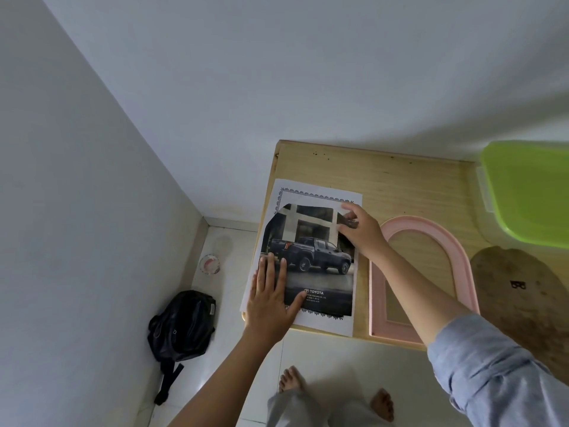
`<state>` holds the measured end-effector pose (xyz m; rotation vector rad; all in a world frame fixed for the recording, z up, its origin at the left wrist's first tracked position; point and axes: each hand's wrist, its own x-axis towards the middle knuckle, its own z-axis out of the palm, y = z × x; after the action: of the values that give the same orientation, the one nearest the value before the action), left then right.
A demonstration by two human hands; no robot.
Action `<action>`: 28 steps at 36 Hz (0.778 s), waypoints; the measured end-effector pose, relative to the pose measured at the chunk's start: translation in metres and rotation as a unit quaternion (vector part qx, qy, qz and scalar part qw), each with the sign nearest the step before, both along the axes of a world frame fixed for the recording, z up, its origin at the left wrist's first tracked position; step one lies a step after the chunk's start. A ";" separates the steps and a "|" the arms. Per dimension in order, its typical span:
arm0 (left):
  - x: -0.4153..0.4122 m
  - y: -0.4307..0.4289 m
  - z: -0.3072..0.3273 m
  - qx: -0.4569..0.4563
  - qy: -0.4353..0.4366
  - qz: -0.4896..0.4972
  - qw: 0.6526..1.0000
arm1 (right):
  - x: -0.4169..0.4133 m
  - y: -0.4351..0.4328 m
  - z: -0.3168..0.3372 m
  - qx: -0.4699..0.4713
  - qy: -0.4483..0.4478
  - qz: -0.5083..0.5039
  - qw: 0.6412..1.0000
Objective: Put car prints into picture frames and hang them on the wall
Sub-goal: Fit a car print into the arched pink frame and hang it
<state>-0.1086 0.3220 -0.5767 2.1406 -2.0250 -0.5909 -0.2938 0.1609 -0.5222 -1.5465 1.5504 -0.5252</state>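
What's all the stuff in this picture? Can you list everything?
car print: one, dark truck on white paper, table's left end
picture frame: one, pink arch, right of the print
backing board: one, brown, right of the frame
plastic container: one, green, table's far right
table: one, light wood, against the wall
backpack: one, black, on the floor
tape roll: one, clear with red, on the floor
left hand: one, flat on the print
right hand: one, pinches the print's top right corner
feet: two, bare, on the floor

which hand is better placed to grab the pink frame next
Right. The right hand is beside the frame, its forearm crossing it; the left hand lies flat on the print, farther away.
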 end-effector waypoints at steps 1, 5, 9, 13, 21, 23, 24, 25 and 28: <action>0.000 0.000 0.000 -0.002 0.000 0.002 1.000 | -0.004 0.003 0.000 0.017 -0.010 -0.010 1.000; -0.001 -0.001 0.002 -0.001 0.011 0.006 1.000 | -0.016 0.019 -0.001 0.060 -0.062 -0.038 0.996; -0.003 -0.005 0.012 0.027 0.014 0.020 0.999 | -0.019 0.037 0.001 0.100 -0.121 -0.075 0.985; -0.004 -0.011 0.026 0.035 0.003 0.019 0.999 | -0.019 0.046 0.011 0.084 -0.145 -0.098 0.981; -0.044 -0.025 0.080 -0.008 0.158 -0.053 0.986 | -0.025 0.049 0.051 0.093 -0.267 -0.148 0.948; -0.058 -0.027 0.091 -0.009 0.179 -0.077 0.981 | -0.029 0.050 0.060 0.085 -0.304 -0.157 0.936; -0.063 -0.028 0.095 -0.008 0.189 -0.084 0.978 | -0.030 0.050 0.063 0.083 -0.319 -0.161 0.930; -0.068 -0.029 0.099 -0.006 0.199 -0.087 0.976 | -0.032 0.050 0.066 0.083 -0.331 -0.164 0.926; -0.078 -0.031 0.110 0.000 0.240 -0.090 0.967 | -0.037 0.054 0.076 0.079 -0.369 -0.158 0.912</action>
<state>-0.1867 0.2906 -0.4671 1.6118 -1.9400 -1.0177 -0.3310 0.2146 -0.4467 -0.8118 1.1940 -1.0033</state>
